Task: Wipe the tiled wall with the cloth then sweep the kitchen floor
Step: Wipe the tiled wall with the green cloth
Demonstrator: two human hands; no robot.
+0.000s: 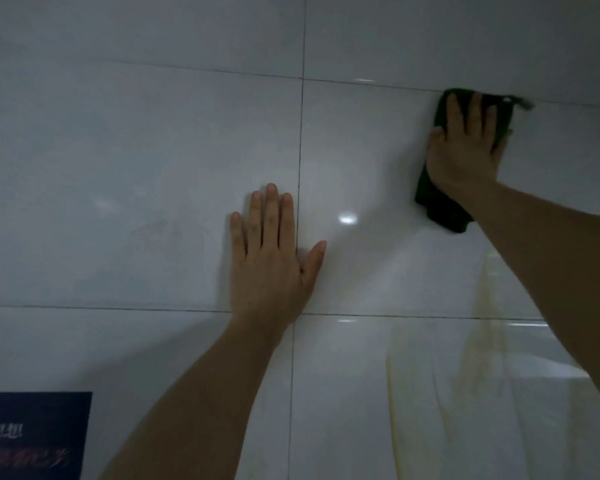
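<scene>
Glossy tiled wall (pixel 153 150) could let your flat, empty left hand (pixel 271 265) slip while your right hand (pixel 468 147) presses the dark green cloth (pixel 440 206) flat, missing the yellowish streaks (pixel 482 341) below.

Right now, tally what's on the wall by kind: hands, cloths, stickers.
Hands: 2, left hand flat on the tiled wall, right hand pressing the cloth
Cloths: 1, dark green cloth
Stickers: 1, dark sticker at lower left
Total: 4
</scene>
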